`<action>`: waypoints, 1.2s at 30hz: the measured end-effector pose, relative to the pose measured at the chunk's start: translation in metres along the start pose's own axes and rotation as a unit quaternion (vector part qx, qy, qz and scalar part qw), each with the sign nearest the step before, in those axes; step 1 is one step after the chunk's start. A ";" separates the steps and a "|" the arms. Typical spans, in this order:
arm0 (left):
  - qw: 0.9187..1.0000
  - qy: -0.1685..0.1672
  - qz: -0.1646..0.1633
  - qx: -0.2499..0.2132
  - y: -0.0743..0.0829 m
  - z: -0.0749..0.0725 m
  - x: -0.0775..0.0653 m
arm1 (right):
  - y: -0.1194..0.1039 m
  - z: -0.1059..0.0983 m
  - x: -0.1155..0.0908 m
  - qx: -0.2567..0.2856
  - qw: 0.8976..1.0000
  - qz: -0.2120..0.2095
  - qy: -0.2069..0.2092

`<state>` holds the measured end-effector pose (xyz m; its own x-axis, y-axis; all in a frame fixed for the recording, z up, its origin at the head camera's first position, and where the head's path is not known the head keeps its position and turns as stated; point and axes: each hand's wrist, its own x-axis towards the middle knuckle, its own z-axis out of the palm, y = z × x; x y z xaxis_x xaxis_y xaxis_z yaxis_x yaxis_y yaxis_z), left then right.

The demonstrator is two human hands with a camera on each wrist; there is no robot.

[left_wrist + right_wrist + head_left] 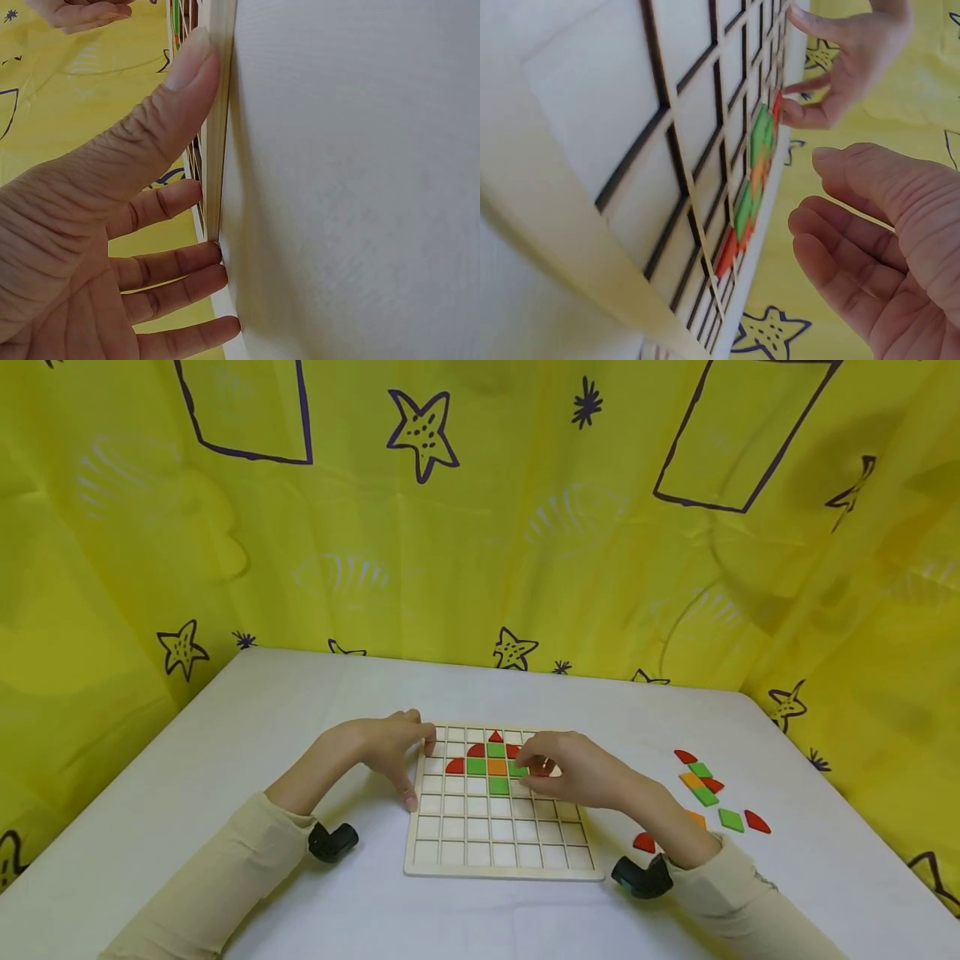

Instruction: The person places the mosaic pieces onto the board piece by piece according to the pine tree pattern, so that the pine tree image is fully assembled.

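A square wooden grid board (502, 872) lies on the table. Coloured tiles fill some upper cells: a red triangle (496, 737), an orange square (497, 767), green squares (498, 786) and red quarter-round pieces (455, 766). At the board's left edge rests my left hand (390, 747), thumb and fingers spread along the rim (217, 112). My right hand (566, 768) hovers over the upper right cells, its fingers loosely bent and partly covering a red piece. In the right wrist view, a gap shows between its thumb (855, 169) and fingers, with nothing held.
Loose tiles lie right of the board, among them a green square (731, 820), a red quarter-round piece (757, 821) and an orange tile (688, 780); the right forearm partly covers another orange one. Behind the white table (315, 693) hangs a yellow patterned curtain (480, 543).
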<state>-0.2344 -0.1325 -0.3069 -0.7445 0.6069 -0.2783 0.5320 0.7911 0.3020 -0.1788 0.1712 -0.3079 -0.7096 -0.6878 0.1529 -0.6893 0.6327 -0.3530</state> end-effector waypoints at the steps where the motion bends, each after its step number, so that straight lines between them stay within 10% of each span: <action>1: 1.000 -0.001 0.001 -0.001 0.000 0.000 0.000 | 0.001 -0.002 -0.002 0.001 1.000 -0.003 0.006; 36: 1.000 0.001 0.007 -0.008 -0.001 -0.001 0.000 | 0.040 -0.041 -0.084 -0.028 0.993 0.051 0.098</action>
<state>-0.2353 -0.1333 -0.3065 -0.7375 0.6181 -0.2721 0.5358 0.7808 0.3214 -0.1533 0.2688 -0.2973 -0.7877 -0.5392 0.2980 -0.6148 0.7189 -0.3243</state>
